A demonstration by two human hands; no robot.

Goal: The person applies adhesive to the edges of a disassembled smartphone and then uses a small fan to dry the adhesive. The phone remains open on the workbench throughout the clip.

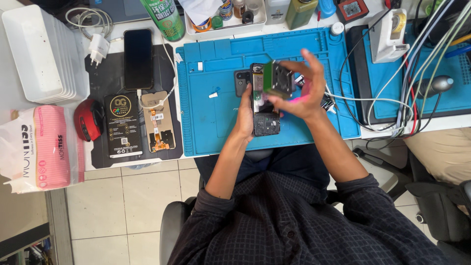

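Observation:
An opened phone (265,120) with its back off lies upright on the blue work mat (211,122), dark internals showing. My left hand (244,115) grips its left side and holds it up off the mat. My right hand (305,91) hovers over the phone's upper right, fingers spread, pinching a flat square part (278,78) with a green edge. A pink tool (297,98) shows under the right palm. A dark back cover (241,82) lies just left of the phone's top.
A black phone (138,59), a black box (122,125) and a spare screen part (157,127) lie on a dark pad at left. A green spray can (164,18), bottles tray (225,24), white charger (98,48), red mouse (88,120), tissue pack (41,147) and cables (392,100) surround.

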